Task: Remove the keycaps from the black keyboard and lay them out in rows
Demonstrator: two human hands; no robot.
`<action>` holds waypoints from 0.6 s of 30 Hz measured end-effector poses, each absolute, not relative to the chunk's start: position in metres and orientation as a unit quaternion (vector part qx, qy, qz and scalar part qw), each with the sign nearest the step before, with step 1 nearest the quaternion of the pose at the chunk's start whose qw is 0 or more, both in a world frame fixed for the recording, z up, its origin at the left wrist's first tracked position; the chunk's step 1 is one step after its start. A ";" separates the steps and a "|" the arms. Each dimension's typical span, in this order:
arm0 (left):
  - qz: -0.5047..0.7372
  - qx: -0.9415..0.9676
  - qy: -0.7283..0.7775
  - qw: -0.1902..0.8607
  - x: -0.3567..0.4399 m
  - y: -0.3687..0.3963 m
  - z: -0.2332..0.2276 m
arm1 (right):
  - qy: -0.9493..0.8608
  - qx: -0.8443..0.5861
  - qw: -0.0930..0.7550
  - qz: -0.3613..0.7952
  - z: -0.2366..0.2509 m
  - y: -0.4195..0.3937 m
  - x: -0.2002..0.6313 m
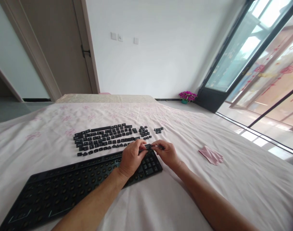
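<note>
Both the left hand (131,157) and right hand (166,153) pinch one small key (148,147) above the bare keyboard (64,186), close to the loose keys (105,138) laid in rows on the bed (209,192).

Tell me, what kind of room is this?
Probably a bedroom at home: a bed sheet with pink flowers covers a wide, soft surface, there is a door, and a big glass sliding door with a small flower pot beside it.
</note>
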State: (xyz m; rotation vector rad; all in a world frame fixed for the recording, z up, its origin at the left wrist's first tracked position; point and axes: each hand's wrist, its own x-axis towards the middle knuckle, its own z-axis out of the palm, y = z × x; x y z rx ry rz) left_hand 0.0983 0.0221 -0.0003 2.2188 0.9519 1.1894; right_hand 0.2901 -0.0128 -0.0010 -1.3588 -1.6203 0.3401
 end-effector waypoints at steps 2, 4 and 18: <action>0.431 0.804 0.343 0.225 0.099 0.023 -0.001 | -0.606 -0.595 0.499 0.170 0.002 -0.009 0.299; 0.428 0.808 0.338 0.224 0.099 0.024 -0.002 | -0.568 -0.619 0.507 0.192 0.004 -0.002 0.314; 0.379 0.826 0.347 0.230 0.101 0.026 -0.004 | -0.522 -0.736 0.400 0.160 -0.003 0.067 0.421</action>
